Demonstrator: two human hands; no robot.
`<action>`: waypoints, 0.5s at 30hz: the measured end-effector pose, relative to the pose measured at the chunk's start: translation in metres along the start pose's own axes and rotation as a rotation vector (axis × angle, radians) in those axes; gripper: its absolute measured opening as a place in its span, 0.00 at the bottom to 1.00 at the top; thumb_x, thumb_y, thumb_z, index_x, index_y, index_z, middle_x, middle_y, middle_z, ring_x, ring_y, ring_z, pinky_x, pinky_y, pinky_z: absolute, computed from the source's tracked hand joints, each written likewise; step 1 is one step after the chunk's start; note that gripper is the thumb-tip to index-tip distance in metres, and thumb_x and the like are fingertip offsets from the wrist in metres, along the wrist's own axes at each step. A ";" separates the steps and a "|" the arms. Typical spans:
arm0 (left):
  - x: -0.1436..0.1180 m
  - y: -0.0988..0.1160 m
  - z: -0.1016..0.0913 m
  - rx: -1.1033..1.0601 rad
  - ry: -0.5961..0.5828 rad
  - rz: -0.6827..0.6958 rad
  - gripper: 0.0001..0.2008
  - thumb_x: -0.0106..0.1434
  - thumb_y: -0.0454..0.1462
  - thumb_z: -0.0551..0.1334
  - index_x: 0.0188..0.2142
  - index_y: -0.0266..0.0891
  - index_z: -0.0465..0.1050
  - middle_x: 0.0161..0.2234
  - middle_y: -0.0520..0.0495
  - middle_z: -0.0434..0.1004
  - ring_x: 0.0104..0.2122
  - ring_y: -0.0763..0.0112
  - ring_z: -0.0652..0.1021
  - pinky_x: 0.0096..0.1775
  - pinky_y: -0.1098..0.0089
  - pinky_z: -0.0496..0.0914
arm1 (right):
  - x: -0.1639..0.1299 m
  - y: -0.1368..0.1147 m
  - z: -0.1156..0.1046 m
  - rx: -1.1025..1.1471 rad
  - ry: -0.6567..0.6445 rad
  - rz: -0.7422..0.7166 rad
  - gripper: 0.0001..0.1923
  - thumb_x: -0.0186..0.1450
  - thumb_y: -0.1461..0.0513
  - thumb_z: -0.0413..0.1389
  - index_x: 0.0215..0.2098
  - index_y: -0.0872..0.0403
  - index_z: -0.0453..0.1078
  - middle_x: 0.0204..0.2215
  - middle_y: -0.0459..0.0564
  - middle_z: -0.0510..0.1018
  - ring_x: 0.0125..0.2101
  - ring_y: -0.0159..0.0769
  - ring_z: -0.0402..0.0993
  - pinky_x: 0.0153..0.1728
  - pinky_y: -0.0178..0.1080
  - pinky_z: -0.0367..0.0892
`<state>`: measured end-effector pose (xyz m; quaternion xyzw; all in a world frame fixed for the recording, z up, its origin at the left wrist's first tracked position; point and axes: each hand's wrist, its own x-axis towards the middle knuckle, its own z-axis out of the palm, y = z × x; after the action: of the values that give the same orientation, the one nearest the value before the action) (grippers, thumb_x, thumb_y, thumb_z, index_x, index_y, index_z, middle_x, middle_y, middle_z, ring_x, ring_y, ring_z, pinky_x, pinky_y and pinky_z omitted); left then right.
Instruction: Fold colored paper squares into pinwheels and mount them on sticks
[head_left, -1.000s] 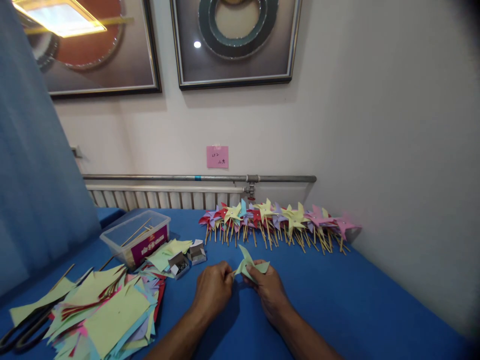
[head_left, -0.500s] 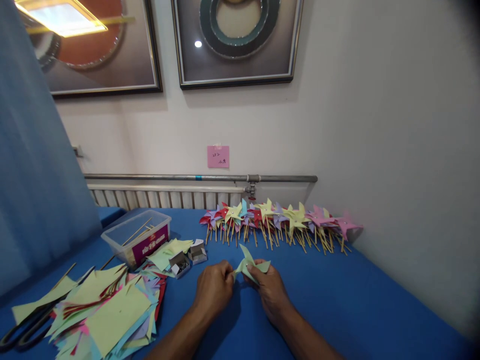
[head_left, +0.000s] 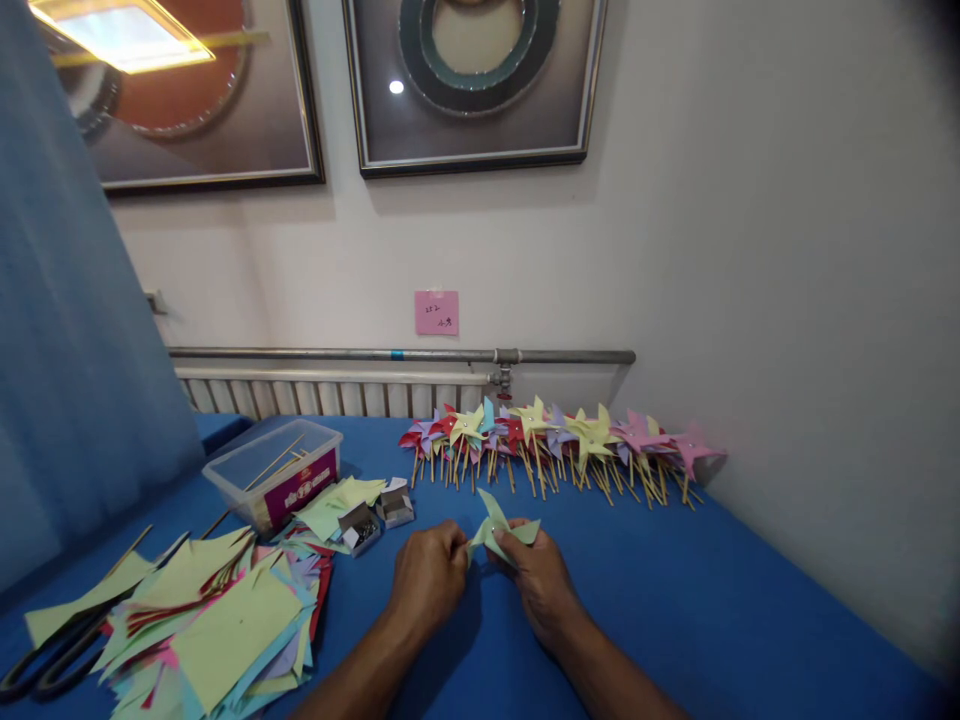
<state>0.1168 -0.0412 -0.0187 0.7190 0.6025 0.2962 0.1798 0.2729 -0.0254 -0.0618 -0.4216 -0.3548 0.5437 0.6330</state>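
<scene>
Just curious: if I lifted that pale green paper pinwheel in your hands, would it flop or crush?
The pale green pinwheel, pinched between left hand and right hand, probably weighs little. Its thin blades hold their folds, so it is likely springy yet easily creased.

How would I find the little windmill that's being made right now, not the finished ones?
Start at the blue table and the long row of finished pinwheels by the wall. Come nearer, to the left hand and right hand. Between them is a pale green paper pinwheel, the only one held up off the table.
</scene>
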 end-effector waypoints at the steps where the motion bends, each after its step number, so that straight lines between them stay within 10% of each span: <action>1: 0.000 0.000 0.001 -0.007 -0.001 0.000 0.08 0.61 0.32 0.58 0.30 0.40 0.75 0.28 0.50 0.80 0.30 0.71 0.76 0.32 0.71 0.55 | 0.000 0.001 0.000 0.002 0.010 0.002 0.16 0.48 0.56 0.71 0.29 0.51 0.72 0.21 0.41 0.76 0.25 0.37 0.73 0.32 0.38 0.69; 15: -0.001 0.000 0.009 -0.032 0.037 0.012 0.08 0.61 0.31 0.58 0.30 0.40 0.75 0.27 0.51 0.79 0.29 0.72 0.75 0.32 0.71 0.54 | 0.002 -0.001 0.000 0.021 0.028 -0.022 0.15 0.48 0.56 0.71 0.27 0.51 0.71 0.20 0.41 0.75 0.23 0.34 0.71 0.30 0.37 0.67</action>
<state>0.1225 -0.0416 -0.0252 0.7140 0.5965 0.3203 0.1782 0.2736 -0.0237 -0.0610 -0.4187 -0.3448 0.5346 0.6480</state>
